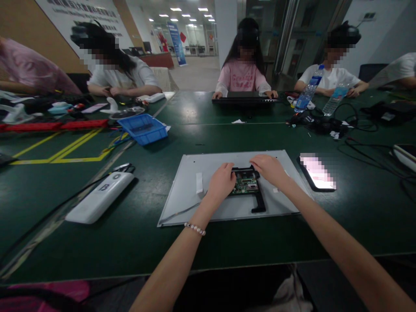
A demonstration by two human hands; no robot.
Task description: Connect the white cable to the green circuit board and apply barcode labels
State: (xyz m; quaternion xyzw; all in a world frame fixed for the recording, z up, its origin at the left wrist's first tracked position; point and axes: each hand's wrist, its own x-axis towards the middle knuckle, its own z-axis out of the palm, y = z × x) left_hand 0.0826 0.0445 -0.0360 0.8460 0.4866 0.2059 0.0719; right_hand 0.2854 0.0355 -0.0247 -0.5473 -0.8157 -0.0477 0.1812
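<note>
Circuit board [245,184] lies just right of centre on a pale panel [182,186], probably for flat support. Left hand [222,179] and right hand [270,169] curl at the black bracket [260,203] around it, perhaps steadying; whether fingers grip, I can't tell.

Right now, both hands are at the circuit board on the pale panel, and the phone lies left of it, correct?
The side is wrong: the head view shows the phone right of the pale panel. The left hand and right hand are at the circuit board.
</note>
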